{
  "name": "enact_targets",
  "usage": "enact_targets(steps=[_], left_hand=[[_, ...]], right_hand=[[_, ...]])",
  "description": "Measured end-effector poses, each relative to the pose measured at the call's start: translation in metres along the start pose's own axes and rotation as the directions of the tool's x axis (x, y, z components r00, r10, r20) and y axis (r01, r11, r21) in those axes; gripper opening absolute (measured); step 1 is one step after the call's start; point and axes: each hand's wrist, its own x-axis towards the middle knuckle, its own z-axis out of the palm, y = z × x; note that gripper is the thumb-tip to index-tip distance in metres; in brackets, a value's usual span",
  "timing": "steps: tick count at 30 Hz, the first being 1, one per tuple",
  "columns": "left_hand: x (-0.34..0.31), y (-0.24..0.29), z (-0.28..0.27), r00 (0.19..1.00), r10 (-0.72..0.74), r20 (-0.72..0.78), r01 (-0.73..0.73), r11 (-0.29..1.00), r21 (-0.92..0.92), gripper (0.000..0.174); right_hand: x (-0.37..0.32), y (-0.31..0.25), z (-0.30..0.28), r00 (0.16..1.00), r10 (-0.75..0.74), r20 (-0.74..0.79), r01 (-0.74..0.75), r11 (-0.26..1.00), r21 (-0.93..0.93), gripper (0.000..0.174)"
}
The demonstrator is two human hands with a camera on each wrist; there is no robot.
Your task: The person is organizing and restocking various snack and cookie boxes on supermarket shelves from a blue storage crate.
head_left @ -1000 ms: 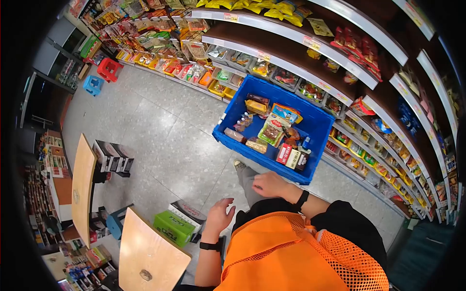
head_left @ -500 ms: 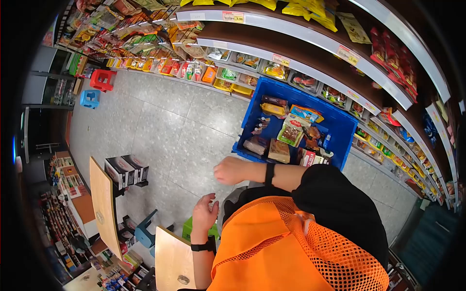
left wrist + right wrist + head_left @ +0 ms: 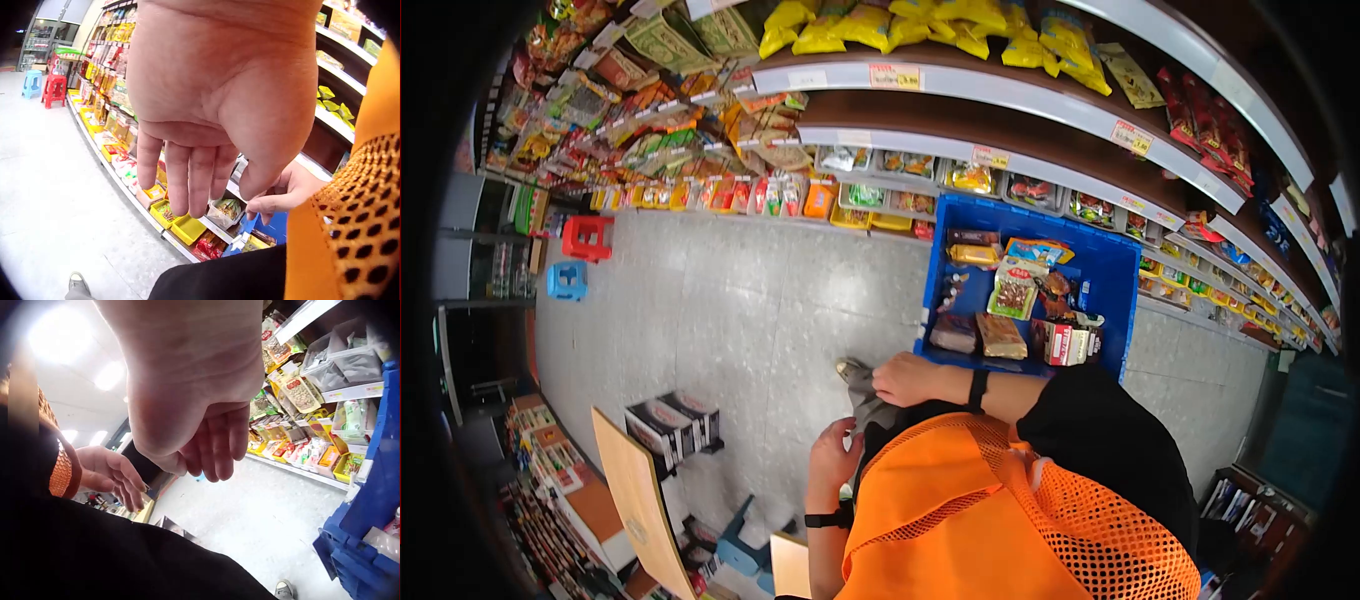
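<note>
My right hand point(image 3: 905, 380) hovers in front of my waist, just left of the near side of a blue crate point(image 3: 1112, 300). It holds nothing, and its fingers hang loosely in the right wrist view. Lower and to the left, my left hand point(image 3: 833, 462) is also free of any object, its relaxed fingers point(image 3: 178, 181) pointing down in the left wrist view. Packaged goods lie inside the crate: a clear-fronted snack bag point(image 3: 1013, 293), a yellow pack point(image 3: 974, 254), a tan block-shaped pack point(image 3: 1001, 336) and a red and white box point(image 3: 1058, 343).
Snack shelves point(image 3: 1020, 95) run along the far side and right, behind the crate. A red stool point(image 3: 587, 238) and a blue stool point(image 3: 567, 281) stand at the left. Wooden boards point(image 3: 635, 500) and stacked boxes point(image 3: 672, 425) are at lower left on the grey floor point(image 3: 760, 300).
The head view has turned, so the crate appears farther right. My right hand has swung left, away from the crate's near edge, then slightly back. Both hands stay without anything in them.
</note>
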Motion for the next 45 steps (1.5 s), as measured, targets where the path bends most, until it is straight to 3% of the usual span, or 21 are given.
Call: enact_targets(steps=[3,6,8,12,16,22,25,27,30,31,36,39,41,42,45], left_hand=[[0.034,-0.029,-0.028,0.994,0.104,0.022,-0.104,0.995,-0.013,0.033],[0.065,-0.061,-0.064,0.980,0.193,0.053,-0.190,0.980,-0.052,0.033],[0.078,-0.081,-0.095,0.960,0.259,0.105,-0.263,0.965,0.024,0.034],[0.102,-0.126,-0.146,0.945,0.298,0.132,-0.289,0.954,-0.081,0.033],[0.130,-0.183,-0.172,0.889,0.385,0.247,-0.418,0.903,0.096,0.033],[0.178,-0.209,-0.189,0.884,0.317,0.342,-0.336,0.942,-0.003,0.034],[0.209,-0.187,-0.189,0.797,0.420,0.434,-0.490,0.870,0.058,0.033],[0.230,-0.155,-0.190,0.738,0.490,0.465,-0.570,0.821,0.038,0.033],[0.271,-0.101,-0.187,0.635,0.597,0.491,-0.703,0.710,0.045,0.033],[0.285,-0.083,-0.187,0.586,0.637,0.501,-0.762,0.643,0.074,0.033],[0.320,0.016,-0.192,0.591,0.653,0.474,-0.740,0.672,-0.003,0.033],[0.341,0.051,-0.189,0.600,0.620,0.506,-0.715,0.699,-0.010,0.033],[0.354,0.055,-0.184,0.584,0.582,0.566,-0.731,0.681,0.053,0.033],[0.362,0.056,-0.180,0.576,0.557,0.599,-0.745,0.659,0.104,0.033],[0.375,0.068,-0.169,0.548,0.518,0.656,-0.765,0.627,0.144,0.032]], right_hand=[[0.026,0.003,0.005,0.996,0.085,-0.010,-0.085,0.995,-0.048,0.025],[0.058,-0.001,0.008,0.979,0.128,-0.157,-0.137,0.989,-0.047,0.022],[0.086,-0.022,0.009,0.963,0.190,-0.191,-0.201,0.979,-0.039,0.021],[0.148,-0.057,-0.004,0.934,0.245,-0.258,-0.262,0.965,-0.032,0.021],[0.184,-0.066,-0.008,0.940,0.256,-0.225,-0.291,0.946,-0.143,0.020],[0.171,-0.055,-0.023,0.848,0.386,-0.363,-0.439,0.896,-0.071,0.019],[0.142,-0.053,-0.031,0.731,0.475,-0.490,-0.555,0.831,-0.021,0.019],[0.120,-0.047,-0.034,0.545,0.591,-0.595,-0.674,0.731,0.107,0.019],[0.088,-0.023,-0.030,0.416,0.667,-0.618,-0.755,0.632,0.174,0.018],[0.079,-0.014,-0.031,0.409,0.675,-0.614,-0.760,0.625,0.181,0.017],[0.035,0.038,-0.022,0.352,0.747,-0.564,-0.794,0.557,0.242,0.018],[-0.008,0.069,-0.020,0.134,0.845,-0.517,-0.835,0.377,0.401,0.018],[-0.040,0.093,-0.008,-0.043,0.902,-0.430,-0.847,0.196,0.495,0.019],[-0.057,0.106,-0.004,-0.106,0.927,-0.359,-0.891,0.072,0.448,0.023],[-0.095,0.131,0.017,-0.196,0.938,-0.288,-0.851,-0.017,0.524,0.029]])
